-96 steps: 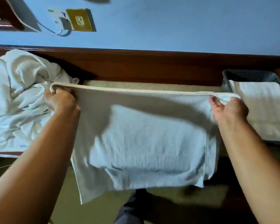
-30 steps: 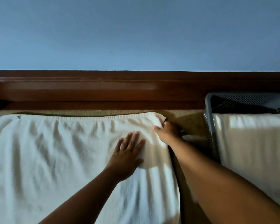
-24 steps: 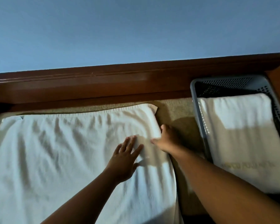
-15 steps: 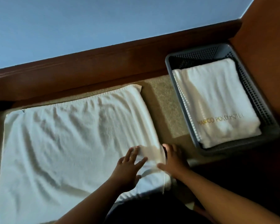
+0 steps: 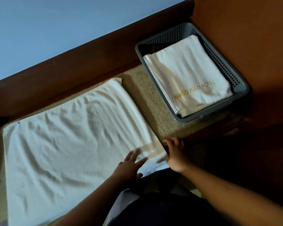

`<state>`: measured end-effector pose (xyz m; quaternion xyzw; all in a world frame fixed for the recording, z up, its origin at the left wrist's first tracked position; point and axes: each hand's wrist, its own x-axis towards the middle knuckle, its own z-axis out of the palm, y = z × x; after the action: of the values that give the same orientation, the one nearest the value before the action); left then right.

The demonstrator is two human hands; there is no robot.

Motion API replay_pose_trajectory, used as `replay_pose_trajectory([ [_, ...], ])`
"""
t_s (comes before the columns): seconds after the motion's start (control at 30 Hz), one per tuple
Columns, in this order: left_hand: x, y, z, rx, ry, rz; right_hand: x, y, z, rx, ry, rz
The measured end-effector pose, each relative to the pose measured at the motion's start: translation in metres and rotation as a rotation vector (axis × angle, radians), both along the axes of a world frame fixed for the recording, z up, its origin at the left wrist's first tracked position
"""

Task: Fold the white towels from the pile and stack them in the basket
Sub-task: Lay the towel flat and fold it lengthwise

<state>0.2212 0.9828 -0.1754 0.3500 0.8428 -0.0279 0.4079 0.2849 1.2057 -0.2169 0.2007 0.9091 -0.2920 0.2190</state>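
A white towel [image 5: 69,142] lies spread flat on the beige surface, slightly creased. My left hand [image 5: 129,167] rests flat on its near right part with the fingers straight. My right hand [image 5: 176,154] sits at the towel's near right edge, fingers spread, touching the edge and the surface. A grey mesh basket [image 5: 240,82] stands at the right with a folded white towel [image 5: 191,74] inside it, lettered in gold. The pile of unfolded towels is out of view.
A dark wooden ledge [image 5: 82,62] runs along the far side under a blue wall. An orange-brown wooden panel [image 5: 252,38] stands behind and right of the basket. Beige surface [image 5: 147,103] shows between the towel and the basket.
The towel went from held up by both hands to lying flat. Both hands slid along its right side from the far corner to the near edge as the view tilted.
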Motion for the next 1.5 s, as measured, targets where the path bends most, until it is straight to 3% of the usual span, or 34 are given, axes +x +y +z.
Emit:
replay_pose_trajectory([
  [0.13, 0.016, 0.001, -0.002, -0.006, -0.004, 0.071, 0.005, -0.002, 0.000, 0.041, 0.051, 0.024],
  [0.43, 0.042, -0.027, -0.003, 0.064, -0.022, 0.257, -0.018, -0.034, 0.010, 0.099, -0.083, -0.140],
  [0.53, 0.046, -0.048, -0.003, 0.065, -0.017, 0.315, -0.039, -0.044, 0.018, 0.035, -0.170, -0.101],
  [0.7, 0.035, -0.077, 0.002, 0.031, 0.018, 0.329, -0.055, -0.049, 0.014, -0.339, -0.148, -0.515],
  [0.83, 0.016, -0.096, 0.002, 0.025, 0.035, 0.344, -0.043, -0.046, 0.010, -0.360, -0.045, -0.733],
  [1.1, -0.041, -0.097, 0.011, 0.018, 0.027, 0.282, -0.039, -0.055, 0.017, -0.234, -0.052, -0.610],
  [1.37, -0.084, -0.066, 0.014, 0.041, -0.021, 0.264, -0.088, -0.046, 0.017, -0.265, -0.197, -0.568],
  [1.5, -0.088, -0.069, 0.005, 0.072, 0.046, 0.244, -0.119, -0.043, 0.010, -0.356, -0.238, -0.608],
])
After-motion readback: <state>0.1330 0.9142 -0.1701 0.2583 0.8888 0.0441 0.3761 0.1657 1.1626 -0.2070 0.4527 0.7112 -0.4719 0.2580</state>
